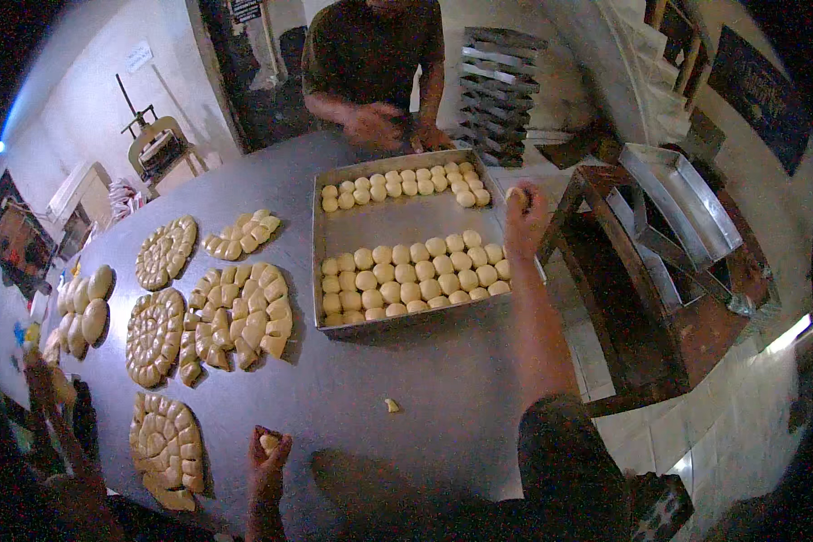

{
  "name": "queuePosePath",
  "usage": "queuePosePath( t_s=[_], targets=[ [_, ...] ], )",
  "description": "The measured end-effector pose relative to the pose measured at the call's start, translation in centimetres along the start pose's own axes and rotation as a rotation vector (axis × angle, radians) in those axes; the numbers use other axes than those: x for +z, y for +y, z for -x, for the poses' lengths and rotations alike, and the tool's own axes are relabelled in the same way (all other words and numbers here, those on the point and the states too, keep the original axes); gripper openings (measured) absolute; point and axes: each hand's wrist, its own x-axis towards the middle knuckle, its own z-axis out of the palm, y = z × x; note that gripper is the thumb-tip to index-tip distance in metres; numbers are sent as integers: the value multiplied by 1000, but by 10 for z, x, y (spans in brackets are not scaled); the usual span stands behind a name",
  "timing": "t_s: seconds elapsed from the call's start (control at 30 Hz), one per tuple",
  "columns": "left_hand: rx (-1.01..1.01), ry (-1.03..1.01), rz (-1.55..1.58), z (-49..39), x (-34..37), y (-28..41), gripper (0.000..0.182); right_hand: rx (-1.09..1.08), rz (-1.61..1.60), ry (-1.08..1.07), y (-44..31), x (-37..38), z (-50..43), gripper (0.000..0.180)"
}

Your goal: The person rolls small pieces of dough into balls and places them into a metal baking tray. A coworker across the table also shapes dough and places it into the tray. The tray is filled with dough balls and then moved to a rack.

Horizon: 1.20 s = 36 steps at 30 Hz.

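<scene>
My right hand (527, 210) is raised at the right edge of a large square metal tray (379, 220), its fingers closed around a dough ball (516, 196). Pale dough balls (410, 273) fill the tray's near part in rows, and more (393, 183) line its far side; bare metal shows between. Low at the picture's bottom, my left hand (269, 447) holds another small piece of dough (269, 442). A scrap of dough (392, 406) lies on the metal table (352, 379) between the hands. Left of the tray are coils of divided dough (154, 337).
A co-worker (372, 74) stands across the table, hands beyond the tray. Another person's hand and arm (61, 406) are at the left edge. Long metal pans (684, 203) rest on a wooden stand (623, 305) to the right; stacked pans (498, 95) stand behind.
</scene>
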Motion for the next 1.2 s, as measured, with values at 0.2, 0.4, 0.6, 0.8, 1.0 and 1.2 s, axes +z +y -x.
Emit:
queuePosePath(
  t_s=[0.2,0.4,0.6,0.8,1.0,1.2],
  targets=[
    [-72,202,-86,-2,5,1,19,-88,162,-221,12,24,56,31],
    [89,-581,-263,-10,45,-46,48,-499,-224,-1058,-83,-51,292,40],
    [-208,-522,6,16,-6,26,47,-303,407,-1055,-47,-161,320,38],
    [-57,-447,-125,13,-26,26,37,-407,589,-462,-13,-77,269,38],
    [-24,-357,-188,12,-76,18,26,-478,488,-689,-4,-107,319,28],
    [44,-547,-266,2,-27,20,24,-241,488,-439,-18,-63,260,19]
  ],
)
